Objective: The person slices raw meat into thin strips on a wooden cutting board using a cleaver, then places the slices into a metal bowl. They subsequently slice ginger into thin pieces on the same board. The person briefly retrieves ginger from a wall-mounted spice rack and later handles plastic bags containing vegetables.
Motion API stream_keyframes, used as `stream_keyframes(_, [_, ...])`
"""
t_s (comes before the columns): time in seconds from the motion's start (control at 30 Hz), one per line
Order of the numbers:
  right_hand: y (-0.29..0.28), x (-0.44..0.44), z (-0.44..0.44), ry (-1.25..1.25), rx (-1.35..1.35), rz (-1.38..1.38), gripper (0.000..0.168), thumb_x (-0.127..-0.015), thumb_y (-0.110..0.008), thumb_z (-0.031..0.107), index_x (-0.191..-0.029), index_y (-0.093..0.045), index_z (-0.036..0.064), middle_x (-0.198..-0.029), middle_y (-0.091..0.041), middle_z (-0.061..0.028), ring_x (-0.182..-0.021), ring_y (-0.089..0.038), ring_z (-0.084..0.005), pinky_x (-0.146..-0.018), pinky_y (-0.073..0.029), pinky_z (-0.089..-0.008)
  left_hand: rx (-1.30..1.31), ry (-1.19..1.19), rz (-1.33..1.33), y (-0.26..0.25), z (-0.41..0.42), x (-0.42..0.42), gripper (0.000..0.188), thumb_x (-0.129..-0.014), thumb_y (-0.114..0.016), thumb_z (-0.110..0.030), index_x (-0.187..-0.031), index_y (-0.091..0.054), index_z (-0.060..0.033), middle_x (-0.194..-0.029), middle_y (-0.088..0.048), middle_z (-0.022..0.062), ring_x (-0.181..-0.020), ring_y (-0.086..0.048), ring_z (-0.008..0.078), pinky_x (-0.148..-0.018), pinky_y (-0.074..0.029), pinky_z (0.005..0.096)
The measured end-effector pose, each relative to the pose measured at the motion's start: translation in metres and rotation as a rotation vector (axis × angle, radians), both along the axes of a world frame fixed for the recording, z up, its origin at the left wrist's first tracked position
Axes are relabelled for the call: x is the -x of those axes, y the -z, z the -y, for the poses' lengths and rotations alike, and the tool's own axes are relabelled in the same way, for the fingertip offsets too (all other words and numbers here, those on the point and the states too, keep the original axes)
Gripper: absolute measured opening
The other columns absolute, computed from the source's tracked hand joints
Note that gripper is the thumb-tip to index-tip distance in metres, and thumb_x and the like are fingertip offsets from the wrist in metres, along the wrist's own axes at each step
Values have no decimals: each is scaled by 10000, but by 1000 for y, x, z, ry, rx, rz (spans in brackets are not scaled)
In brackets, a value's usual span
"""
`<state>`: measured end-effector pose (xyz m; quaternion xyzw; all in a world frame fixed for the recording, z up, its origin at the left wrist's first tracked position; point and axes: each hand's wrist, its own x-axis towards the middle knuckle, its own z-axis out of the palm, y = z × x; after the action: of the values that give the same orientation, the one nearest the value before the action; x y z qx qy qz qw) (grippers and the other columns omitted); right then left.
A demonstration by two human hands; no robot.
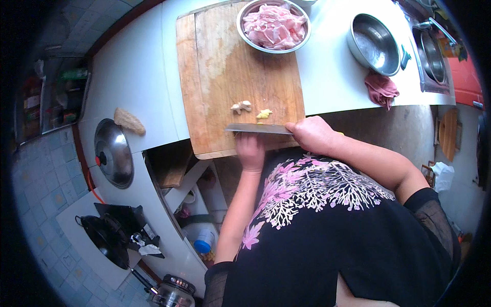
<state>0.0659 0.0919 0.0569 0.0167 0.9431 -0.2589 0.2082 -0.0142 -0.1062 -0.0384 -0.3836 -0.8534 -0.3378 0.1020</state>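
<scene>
My right hand (312,134) grips the handle of a cleaver (261,128), its blade pointing left above the wooden cutting board (215,76). Right behind the blade, on the side nearest me, is my left hand (249,147). It is blurred, and the blade covers its fingertips, so what they touch is hidden. Just beyond the blade lie yellow peeled ginger pieces (264,114). An unpeeled knob of ginger (241,107) rests a little to their left. At the board's far end stands a metal bowl (249,43) heaped with pale pink raw meat (274,27).
On the right of the white counter (326,84) are a steel basin (374,44), a reddish cloth (381,90) and a sink (433,57). A wok lid (114,153) and a loofah (129,121) lie left. Below stand a black wok (103,240) and an open cupboard (191,192).
</scene>
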Motion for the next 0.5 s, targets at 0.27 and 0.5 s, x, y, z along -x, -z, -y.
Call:
stream_keyframes(0.27, [-29,-16,-13,17,-25,93,97,-735,-588,117,-796,-593,41,-681,-626,-170,-669,-635,-357,-607,-497,-465,-14,-14,1,3,2,-3,205,-759,-646,-66,-959,-611,-39,-972,-598,140,-952,-548,350,-835,-445,459])
stream_keyframes(0.5, [-17,-5,2,-13,-44,36,124,-731,-600,116,-816,-602,26,-701,-648,-171,-695,-656,-344,-619,-518,-445,-25,10,-41,4,2,0,234,-765,-648,-101,-989,-623,-37,-976,-606,151,-914,-563,365,-833,-455,466])
